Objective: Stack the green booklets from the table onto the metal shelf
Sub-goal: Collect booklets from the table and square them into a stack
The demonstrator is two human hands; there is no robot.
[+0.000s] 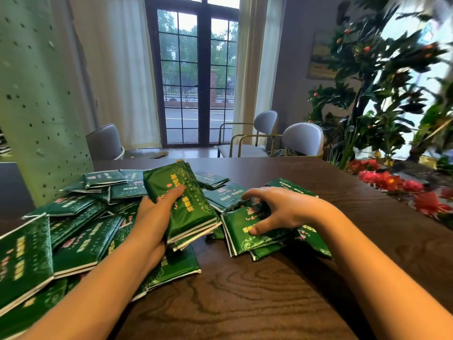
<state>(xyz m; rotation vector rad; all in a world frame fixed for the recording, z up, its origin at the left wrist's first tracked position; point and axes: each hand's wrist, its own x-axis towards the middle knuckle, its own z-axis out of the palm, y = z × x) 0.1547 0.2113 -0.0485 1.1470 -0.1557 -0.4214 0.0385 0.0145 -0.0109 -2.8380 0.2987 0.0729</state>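
Several green booklets (pixel 81 244) with gold and pink print lie scattered over the left and middle of the dark wooden table (pixel 282 285). My left hand (pixel 157 217) grips a small stack of booklets (pixel 181 200), lifted and tilted above the heap. My right hand (pixel 282 209) rests with spread, curled fingers on another booklet (pixel 247 239) lying on the table, its thumb pressing the cover. The metal shelf is not in view.
A pale green perforated column (pixel 36 94) stands at the table's left edge. Grey chairs (pixel 301 141) sit behind the table before a tall window. Leafy plants with red fruit (pixel 382 94) and red flowers (pixel 392 182) border the right side.
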